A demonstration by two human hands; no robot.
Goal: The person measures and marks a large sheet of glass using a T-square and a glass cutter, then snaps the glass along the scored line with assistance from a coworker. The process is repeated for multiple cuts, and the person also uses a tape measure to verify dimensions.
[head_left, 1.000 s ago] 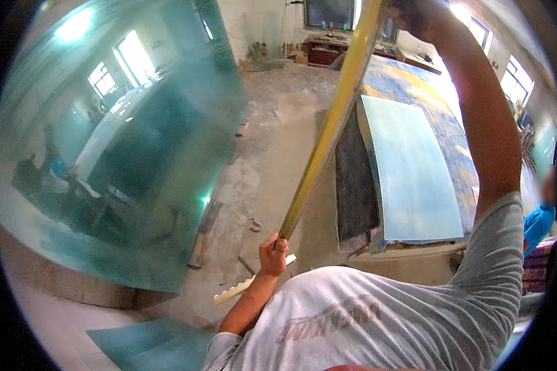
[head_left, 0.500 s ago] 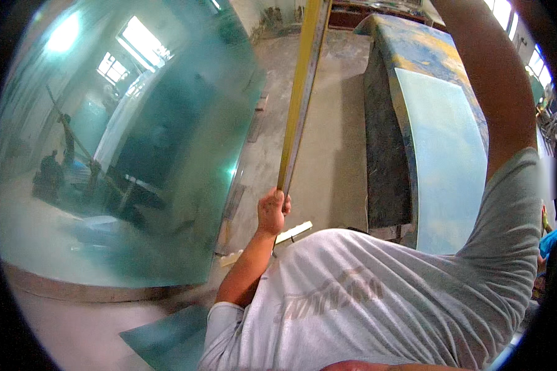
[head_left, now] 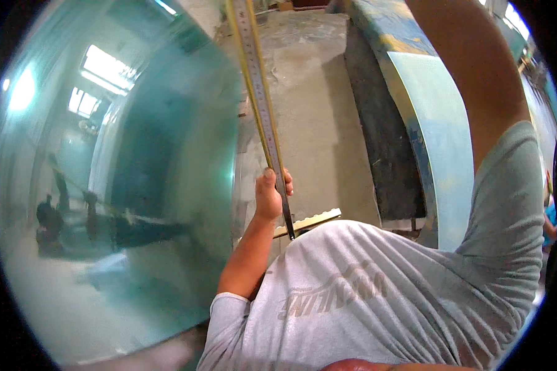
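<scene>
My left hand (head_left: 271, 194) is closed round the lower part of a yellow-edged measuring tape (head_left: 258, 80) whose pale face carries scale marks. The strip runs from beyond the top edge down through my fingers, and its dark end (head_left: 291, 235) sticks out below them, close to my shirt. My right arm (head_left: 476, 68) reaches up along the right side and leaves at the top, so the right hand is out of sight. To the left of the tape stands a large greenish glass sheet (head_left: 167, 185) full of reflections; tape and sheet are apart.
A long dark-sided block (head_left: 387, 136) with a blue and yellow cover (head_left: 384, 31) lies on the right, bearing a pale glass sheet (head_left: 436, 117). Concrete floor (head_left: 309, 105) runs between. A cream wavy-edged strip (head_left: 319, 219) lies below my left hand. Someone in blue (head_left: 552, 222) shows at far right.
The tape's upper part has swung left in view, and its marked face now shows more broadly. Its dark end has come into sight below my left hand, which stays closed.
</scene>
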